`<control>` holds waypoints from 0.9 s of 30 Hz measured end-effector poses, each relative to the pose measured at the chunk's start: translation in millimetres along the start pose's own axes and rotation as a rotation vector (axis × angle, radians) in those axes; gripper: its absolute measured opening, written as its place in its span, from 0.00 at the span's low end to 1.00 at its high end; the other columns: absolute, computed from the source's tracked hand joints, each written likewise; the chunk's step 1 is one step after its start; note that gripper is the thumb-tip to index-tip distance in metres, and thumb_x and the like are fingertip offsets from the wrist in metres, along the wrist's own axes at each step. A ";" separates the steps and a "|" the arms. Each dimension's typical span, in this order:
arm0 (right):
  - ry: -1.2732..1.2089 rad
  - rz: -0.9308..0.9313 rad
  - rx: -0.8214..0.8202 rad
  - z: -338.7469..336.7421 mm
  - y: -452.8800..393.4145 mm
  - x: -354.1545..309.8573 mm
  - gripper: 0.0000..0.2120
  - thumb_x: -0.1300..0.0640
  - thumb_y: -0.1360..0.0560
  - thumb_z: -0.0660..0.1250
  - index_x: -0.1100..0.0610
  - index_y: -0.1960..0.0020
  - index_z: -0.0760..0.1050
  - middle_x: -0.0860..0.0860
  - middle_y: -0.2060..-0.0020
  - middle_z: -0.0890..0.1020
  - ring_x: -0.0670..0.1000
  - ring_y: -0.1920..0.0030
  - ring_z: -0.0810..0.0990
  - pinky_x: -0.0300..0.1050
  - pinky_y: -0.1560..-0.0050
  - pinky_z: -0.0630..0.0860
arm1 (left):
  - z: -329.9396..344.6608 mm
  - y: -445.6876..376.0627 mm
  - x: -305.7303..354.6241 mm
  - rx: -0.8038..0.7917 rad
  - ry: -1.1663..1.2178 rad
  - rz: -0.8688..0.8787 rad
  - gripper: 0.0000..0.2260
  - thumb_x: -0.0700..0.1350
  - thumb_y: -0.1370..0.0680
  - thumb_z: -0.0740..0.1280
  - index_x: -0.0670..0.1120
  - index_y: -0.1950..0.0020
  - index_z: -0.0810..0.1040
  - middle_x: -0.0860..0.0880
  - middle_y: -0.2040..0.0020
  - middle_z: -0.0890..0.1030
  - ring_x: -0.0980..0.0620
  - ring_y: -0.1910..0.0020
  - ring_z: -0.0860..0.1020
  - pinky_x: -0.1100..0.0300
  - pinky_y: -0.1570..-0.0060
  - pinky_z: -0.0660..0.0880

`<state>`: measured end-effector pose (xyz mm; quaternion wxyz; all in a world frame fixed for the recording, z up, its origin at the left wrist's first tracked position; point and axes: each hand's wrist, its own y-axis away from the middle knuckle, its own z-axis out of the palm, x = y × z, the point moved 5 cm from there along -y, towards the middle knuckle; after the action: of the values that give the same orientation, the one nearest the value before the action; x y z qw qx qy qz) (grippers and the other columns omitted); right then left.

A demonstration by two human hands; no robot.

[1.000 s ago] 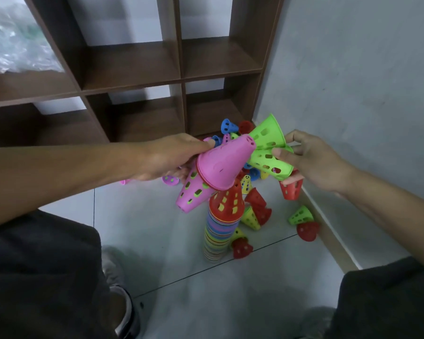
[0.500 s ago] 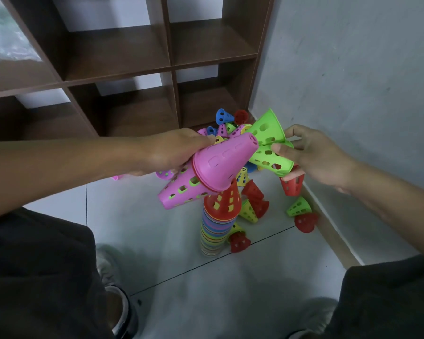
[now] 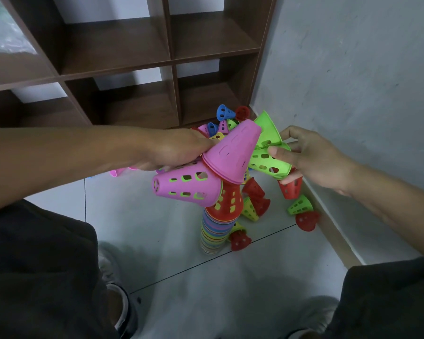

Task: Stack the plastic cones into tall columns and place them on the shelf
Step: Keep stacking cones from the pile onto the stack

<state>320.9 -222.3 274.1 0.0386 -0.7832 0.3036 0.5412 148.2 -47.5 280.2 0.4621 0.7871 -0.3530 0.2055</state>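
Floor (image 3: pixel 137 231) corner, cones (image 3: pixel 233 155) crowding wall (image 3: pixel 353 94)

Your left hand (image 3: pixel 179 150) hides its own fingertips behind the pink cones (image 3: pixel 233 152), so you cannot tell exactly how it grips them. The pink cones also cover the top of the striped column (image 3: pixel 212 231) and much of the loose pile (image 3: pixel 227 121) behind. Your right hand (image 3: pixel 311 160) conceals part of the green cones (image 3: pixel 267 162). The shelf (image 3: pixel 171 57) is cut off at the top and left edges, and the pale bundle (image 3: pixel 5 37) there is blurred.
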 end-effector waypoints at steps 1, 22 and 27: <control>-0.001 -0.002 -0.002 0.3 0.3 -0.2 0.11 0.55 0.22 0.69 0.58 0.42 0.74 0.52 0.53 0.87 0.51 0.56 0.87 0.49 0.62 0.85 | 0.5 -0.6 -0.8 -0.007 0.000 -0.008 0.21 0.56 0.15 0.57 0.40 0.43 0.78 0.46 0.63 0.81 0.48 0.62 0.84 0.57 0.53 0.79; 0.018 -0.041 -0.057 7.8 -0.5 -5.4 0.11 0.56 0.21 0.68 0.57 0.42 0.73 0.53 0.52 0.87 0.51 0.53 0.87 0.52 0.60 0.85 | 15.9 -17.1 -21.4 -0.023 -0.019 -0.044 0.22 0.60 0.19 0.64 0.43 0.39 0.80 0.43 0.53 0.79 0.44 0.56 0.78 0.37 0.41 0.77; 0.041 -0.102 -0.085 13.4 5.4 -12.9 0.11 0.56 0.21 0.68 0.57 0.41 0.72 0.53 0.52 0.86 0.48 0.52 0.86 0.49 0.63 0.85 | 13.3 -15.8 -17.6 -0.042 -0.017 -0.017 0.20 0.60 0.19 0.64 0.44 0.40 0.81 0.46 0.57 0.78 0.51 0.63 0.75 0.44 0.46 0.75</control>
<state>304.1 -215.9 281.2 0.0264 -0.8096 0.2408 0.5347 148.2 -47.5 253.0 0.4771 0.7820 -0.3545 0.1875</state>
